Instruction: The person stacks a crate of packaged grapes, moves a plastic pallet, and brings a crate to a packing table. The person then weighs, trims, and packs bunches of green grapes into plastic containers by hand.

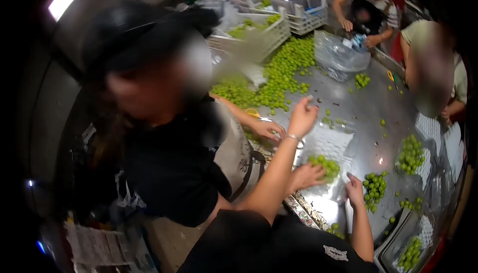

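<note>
My left hand (303, 115), with a bracelet at its wrist, is raised over the metal table (366, 136). Its fingers are curled together, and what they hold, if anything, is too small to make out. Close to the right edge of a clear plastic tray with a white padded liner (331, 141) is my right hand (354, 191); its fingers are bent in and whatever they grip is unclear. Between my arms a co-worker's hand (308, 176) touches a bunch of green grapes (324, 166) at the tray's near end. Another grape bunch (374, 189) lies right of my right hand.
A co-worker in black (169, 168) stands close at my left, another hand (269, 129) beside my forearm. A heap of loose grapes (291, 61), white crates (271, 36) and a plastic bag (341, 59) are farther back. Filled trays (411, 156) line the right; two people work beyond.
</note>
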A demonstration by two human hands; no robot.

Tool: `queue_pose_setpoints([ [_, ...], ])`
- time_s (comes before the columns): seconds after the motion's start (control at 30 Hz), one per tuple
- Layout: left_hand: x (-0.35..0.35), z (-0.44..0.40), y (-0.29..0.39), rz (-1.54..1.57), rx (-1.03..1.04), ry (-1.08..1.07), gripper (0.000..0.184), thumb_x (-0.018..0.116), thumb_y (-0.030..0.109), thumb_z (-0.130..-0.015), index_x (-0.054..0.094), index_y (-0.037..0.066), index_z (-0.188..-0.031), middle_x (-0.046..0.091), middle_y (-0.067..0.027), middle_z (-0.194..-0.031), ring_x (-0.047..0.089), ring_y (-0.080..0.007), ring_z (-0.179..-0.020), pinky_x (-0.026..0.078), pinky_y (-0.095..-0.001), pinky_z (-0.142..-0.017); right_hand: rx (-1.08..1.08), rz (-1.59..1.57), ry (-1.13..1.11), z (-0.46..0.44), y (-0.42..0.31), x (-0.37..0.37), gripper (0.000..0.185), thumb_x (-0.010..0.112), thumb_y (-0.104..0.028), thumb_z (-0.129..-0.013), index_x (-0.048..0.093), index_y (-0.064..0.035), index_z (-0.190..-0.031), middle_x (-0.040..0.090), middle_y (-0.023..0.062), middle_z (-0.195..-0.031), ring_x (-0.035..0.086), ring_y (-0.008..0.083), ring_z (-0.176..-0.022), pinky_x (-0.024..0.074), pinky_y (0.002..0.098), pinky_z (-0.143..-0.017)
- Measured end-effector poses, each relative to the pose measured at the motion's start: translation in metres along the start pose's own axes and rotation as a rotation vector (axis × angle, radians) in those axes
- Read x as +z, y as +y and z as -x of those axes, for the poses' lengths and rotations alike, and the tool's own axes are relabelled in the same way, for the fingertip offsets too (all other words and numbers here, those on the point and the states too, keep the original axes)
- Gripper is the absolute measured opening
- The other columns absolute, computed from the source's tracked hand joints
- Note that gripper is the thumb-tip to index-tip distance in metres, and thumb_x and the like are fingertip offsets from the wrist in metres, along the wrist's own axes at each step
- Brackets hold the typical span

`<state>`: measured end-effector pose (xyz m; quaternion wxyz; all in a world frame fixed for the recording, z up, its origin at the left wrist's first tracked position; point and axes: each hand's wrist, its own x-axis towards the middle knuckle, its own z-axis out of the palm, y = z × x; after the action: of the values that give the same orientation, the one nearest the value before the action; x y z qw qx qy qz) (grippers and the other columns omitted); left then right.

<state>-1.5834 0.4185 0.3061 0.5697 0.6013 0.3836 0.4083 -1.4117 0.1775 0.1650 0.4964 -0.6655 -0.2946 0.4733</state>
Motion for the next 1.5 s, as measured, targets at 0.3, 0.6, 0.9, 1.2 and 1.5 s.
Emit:
queue_pose_setpoints([
  [0.3, -0.003, 0.126, 0.001, -0.793, -0.238, -0.236, 0.072, 0.047, 0.053, -0.078, 0.045, -0.011, -0.112, 0.050, -0.0297, -0.107, 0.050, -0.0363, -0.103, 0.037, -0.0368, -0.089, -0.075, -0.153, -0.054, 0.077, -0.046, -0.085, 0.036, 0.043, 0.002, -0.069, 0.050, 0.0051, -0.104, 0.043, 0.0015, -0.049, 0.039, 0.0090, -0.033, 0.0349, 0.0242, -0.027],
  [0.6, 0.090, 0.203, -0.020, 0.047, -0.590, -0.514, 0.064, 0.043, 0.047, -0.084, 0.027, 0.005, -0.130, 0.041, -0.0130, -0.124, 0.043, -0.0235, -0.111, 0.035, -0.0360, -0.092, -0.188, -0.169, 0.042, 0.173, -0.067, -0.145, 0.036, 0.048, 0.002, -0.072, 0.048, 0.0035, -0.108, 0.049, 0.0024, -0.059, 0.045, 0.0093, -0.044, 0.0370, 0.0216, -0.038],
  [0.9, 0.161, 0.305, -0.020, 0.794, -0.431, -0.285, 0.042, 0.045, 0.016, -0.081, 0.036, 0.001, -0.119, 0.047, -0.0134, -0.113, 0.050, -0.0256, -0.100, 0.043, -0.0371, -0.084, -0.803, 0.799, 0.536, 0.271, -0.105, -0.171, 0.045, 0.065, -0.013, -0.069, 0.049, -0.0009, -0.109, 0.051, 0.0171, -0.101, 0.050, 0.0298, -0.093, 0.0414, 0.0334, -0.079],
  [1.2, 0.182, 0.347, 0.023, 0.637, -0.354, -0.268, 0.047, 0.043, 0.007, -0.074, 0.036, -0.002, -0.119, 0.047, -0.0142, -0.112, 0.049, -0.0234, -0.100, 0.041, -0.0330, -0.085, -0.713, 1.212, 0.084, 0.272, -0.095, -0.138, 0.060, 0.073, -0.024, -0.058, 0.048, -0.0115, -0.111, 0.039, 0.0129, -0.119, 0.037, 0.0307, -0.111, 0.0382, 0.0377, -0.086],
  [1.5, 0.164, 0.328, 0.020, 0.557, -0.343, -0.188, 0.038, 0.046, 0.010, -0.076, 0.040, 0.004, -0.113, 0.056, -0.0051, -0.086, 0.049, -0.0074, -0.047, 0.040, -0.0184, -0.038, -0.781, 1.023, 0.155, 0.253, -0.082, -0.120, 0.050, 0.070, -0.024, -0.057, 0.050, -0.0108, -0.101, 0.043, 0.0124, -0.112, 0.037, 0.0300, -0.111, 0.0306, 0.0408, -0.091],
])
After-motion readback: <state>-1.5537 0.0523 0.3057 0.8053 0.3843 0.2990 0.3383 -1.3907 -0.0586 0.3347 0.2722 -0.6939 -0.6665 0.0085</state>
